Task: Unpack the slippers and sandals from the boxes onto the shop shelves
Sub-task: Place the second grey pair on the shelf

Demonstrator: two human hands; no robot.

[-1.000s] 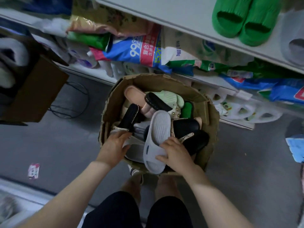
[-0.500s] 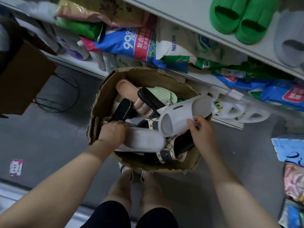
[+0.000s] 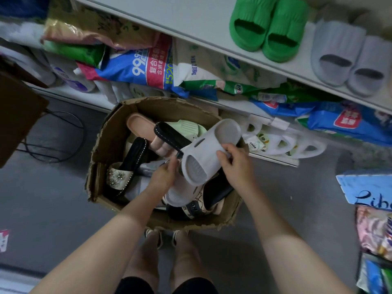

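— What do we hold?
— Our right hand [image 3: 235, 166] grips one grey slipper [image 3: 207, 153] above the box [image 3: 110, 141]. Our left hand [image 3: 163, 177] grips its twin [image 3: 178, 194] lower down.
— Are we done?
— No. A green pair [image 3: 269, 28] sits on the shelf [image 3: 191, 18]; many shoes [image 3: 135, 153] wait in the box.

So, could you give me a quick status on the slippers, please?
Right hand grips grey slipper above the box. Left hand holds a second grey slipper, lower. Other footwear crowds the box.
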